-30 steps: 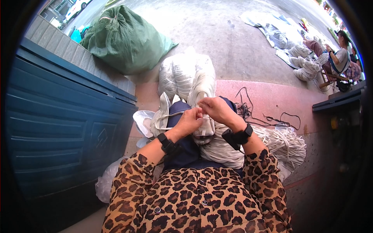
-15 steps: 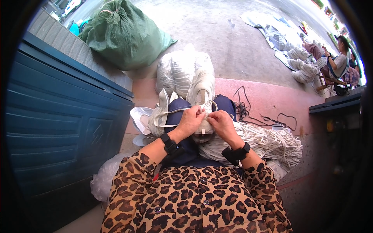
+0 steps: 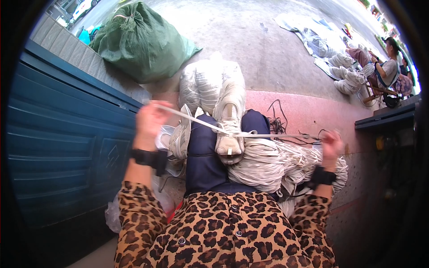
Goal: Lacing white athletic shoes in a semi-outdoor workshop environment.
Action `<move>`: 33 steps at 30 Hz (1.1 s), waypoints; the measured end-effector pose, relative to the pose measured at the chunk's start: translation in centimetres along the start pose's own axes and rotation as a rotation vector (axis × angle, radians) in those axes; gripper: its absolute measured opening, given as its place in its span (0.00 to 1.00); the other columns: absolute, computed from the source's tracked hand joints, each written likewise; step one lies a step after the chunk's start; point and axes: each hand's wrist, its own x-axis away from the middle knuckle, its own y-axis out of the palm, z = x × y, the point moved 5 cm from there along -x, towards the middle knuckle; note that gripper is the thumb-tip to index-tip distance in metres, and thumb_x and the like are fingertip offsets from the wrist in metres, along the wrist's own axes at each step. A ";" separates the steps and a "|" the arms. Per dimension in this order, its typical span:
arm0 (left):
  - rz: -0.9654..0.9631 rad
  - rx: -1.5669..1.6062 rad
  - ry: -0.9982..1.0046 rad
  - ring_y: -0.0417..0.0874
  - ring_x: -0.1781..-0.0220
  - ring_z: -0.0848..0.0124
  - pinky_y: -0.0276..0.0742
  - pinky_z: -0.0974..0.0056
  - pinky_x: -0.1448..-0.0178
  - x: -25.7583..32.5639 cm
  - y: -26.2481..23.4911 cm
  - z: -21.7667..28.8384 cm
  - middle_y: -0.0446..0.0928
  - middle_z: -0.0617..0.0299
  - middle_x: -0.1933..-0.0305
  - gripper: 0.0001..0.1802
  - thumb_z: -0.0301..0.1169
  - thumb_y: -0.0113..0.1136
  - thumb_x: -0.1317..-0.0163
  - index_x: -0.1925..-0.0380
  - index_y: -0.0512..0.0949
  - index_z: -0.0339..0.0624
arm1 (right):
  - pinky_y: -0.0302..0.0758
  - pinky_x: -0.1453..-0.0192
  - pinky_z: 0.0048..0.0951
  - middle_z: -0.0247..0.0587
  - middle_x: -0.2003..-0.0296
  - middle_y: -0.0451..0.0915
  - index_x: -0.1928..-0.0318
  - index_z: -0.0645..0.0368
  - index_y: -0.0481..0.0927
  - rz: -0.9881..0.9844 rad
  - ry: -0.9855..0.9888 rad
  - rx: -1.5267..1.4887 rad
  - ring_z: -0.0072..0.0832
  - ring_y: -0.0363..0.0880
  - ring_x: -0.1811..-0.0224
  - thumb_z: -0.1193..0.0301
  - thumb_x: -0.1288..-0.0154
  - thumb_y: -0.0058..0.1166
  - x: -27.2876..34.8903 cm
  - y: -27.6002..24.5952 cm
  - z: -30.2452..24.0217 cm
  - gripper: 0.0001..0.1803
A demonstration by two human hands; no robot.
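A pale beige sneaker [image 3: 230,144] rests between my knees with its toe toward me. From its front eyelets a flat whitish shoelace [image 3: 273,135] stretches taut to both sides. My left hand [image 3: 151,120] grips one end, far out to the left beside the blue door. At the far right, my right hand [image 3: 331,145] is closed on the other end. Both hands are slightly blurred. A thick bundle of whitish laces [image 3: 286,165] lies beside my right thigh. More pale shoes [image 3: 178,138] sit by my left knee.
Clear-wrapped pale bundles [image 3: 205,85] stand beyond my knees. A big green sack [image 3: 138,44] is at the far left, along the blue door [image 3: 71,138]. Dark cords [image 3: 279,118] lie on the pink floor. A seated person [image 3: 389,67] is at the far right among wrapped bundles.
My hands have moved from close together over the shoe to wide apart, drawing the lace out straight to left and right.
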 end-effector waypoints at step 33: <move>-0.184 -1.293 0.235 0.78 0.66 0.49 0.73 0.53 0.61 5.6 8.7 -10.9 0.76 0.45 0.72 0.11 0.32 0.50 0.43 0.70 0.77 0.35 | 0.65 0.64 0.41 0.41 0.72 0.72 0.76 0.57 0.75 -0.768 -0.346 2.098 0.38 0.71 0.65 0.70 0.45 0.46 6.3 11.1 23.0 0.07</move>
